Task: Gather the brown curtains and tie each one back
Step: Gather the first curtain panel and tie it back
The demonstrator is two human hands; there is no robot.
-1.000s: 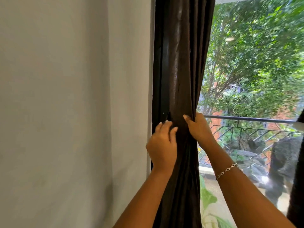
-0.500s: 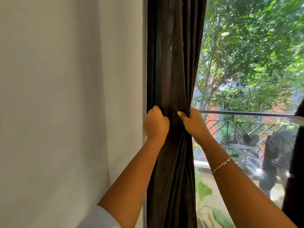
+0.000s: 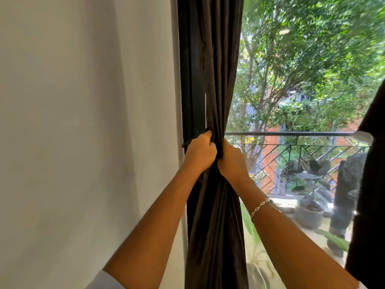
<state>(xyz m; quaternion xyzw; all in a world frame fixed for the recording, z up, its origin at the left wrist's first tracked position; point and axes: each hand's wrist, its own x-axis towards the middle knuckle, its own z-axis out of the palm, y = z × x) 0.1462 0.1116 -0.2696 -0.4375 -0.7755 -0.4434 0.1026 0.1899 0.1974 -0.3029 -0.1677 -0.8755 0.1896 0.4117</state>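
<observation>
Our left hand (image 3: 200,153) went from flat fingers to a fist round the brown curtain (image 3: 216,80) folds; our right hand (image 3: 231,163) stayed clamped just beside it, knuckles touching. Curtain sat cinched between both grips, so we judged gathering done, tying next.

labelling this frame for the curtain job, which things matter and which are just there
Part of the job: gathered brown curtain; left hand and right hand, both gripping it; second curtain at the right edge.

Just there: white wall; balcony railing; potted plant; bracelet.
</observation>
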